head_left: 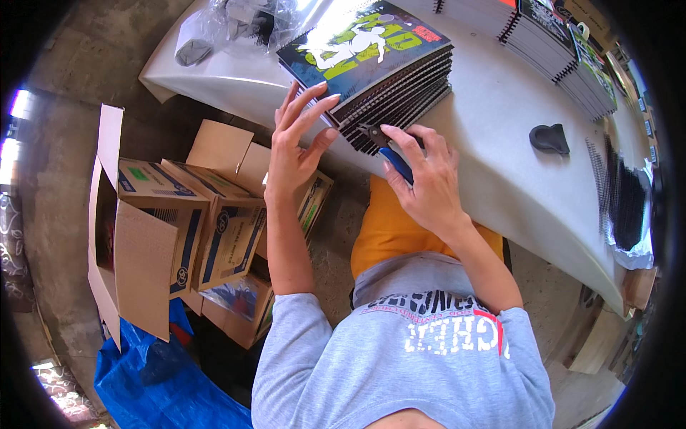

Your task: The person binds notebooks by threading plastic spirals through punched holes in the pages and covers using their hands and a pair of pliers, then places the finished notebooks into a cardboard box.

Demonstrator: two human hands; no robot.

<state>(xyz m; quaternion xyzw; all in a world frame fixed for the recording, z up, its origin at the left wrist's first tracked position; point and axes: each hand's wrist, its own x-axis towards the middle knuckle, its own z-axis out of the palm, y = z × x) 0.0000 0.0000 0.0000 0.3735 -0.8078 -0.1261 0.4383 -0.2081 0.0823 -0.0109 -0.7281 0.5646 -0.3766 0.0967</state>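
Observation:
A stack of spiral-bound notebooks [389, 53] lies on the white-covered table in front of me, its black wire edges fanned out toward me. The top cover is dark with green lettering and a white figure. My right hand [432, 179] grips a pair of pliers [397, 164] with blue handles and dark jaws; the jaws are at the stack's near corner, by the bindings. Whether they pinch a wire cannot be made out. My left hand [296, 136] is open, fingers spread, with its fingertips at the stack's left edge.
More spiral notebooks [550, 53] stand stacked at the far right. A black rounded object [549, 139] lies on the table [493, 143], with black binding coils [625, 196] farther right. Clear plastic wrap [246, 21] lies far left. Cardboard boxes [146, 257] and a blue tarp [161, 379] are below left.

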